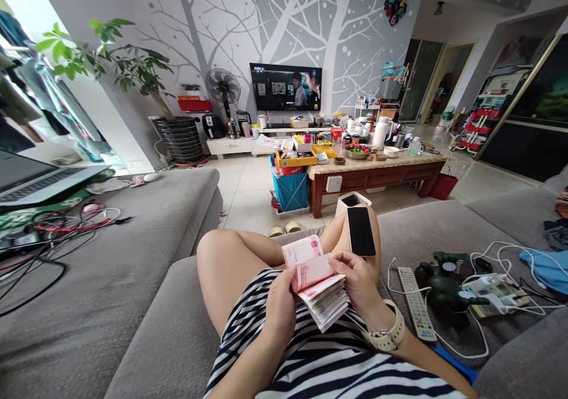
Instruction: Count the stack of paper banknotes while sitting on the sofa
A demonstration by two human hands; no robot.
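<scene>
Phone (361, 231) as landmark: dark screen up, lying on the seated person's right leg (376, 224), near the knee. Banknotes (322, 304), a thick bundle, are in both hands, nearer the body than the phone and to its left, above the striped clothing (248, 304). Pink notes on top, one end bent over; lower edges loose and uneven.

Left hand (281, 304), left of the phone and nearer the body: thumb pressed on the top notes, fingers wrapped under the bundle, mostly hidden. Right hand (360, 280), just on the body side of the phone: thumb and forefinger pinch the upper edge of a pink note. Whether one sheet or several, cannot tell. Whether this hand touches the phone, cannot tell either.

Risks, my reading. If the left thumb eases, the untidy lower edges could slide and scatter over the lap. Two sheets clinging could pass as one in the pinch. A hard pull might crease or tear the note. The phone looks loosely perched; a shifted knee or a knock from the right knuckles could tip it off. Right of the phone, nearer the body, a remote (417, 304) and white cable (481, 334) lie by the watch (389, 330); a careless wrist could catch the cable.
</scene>
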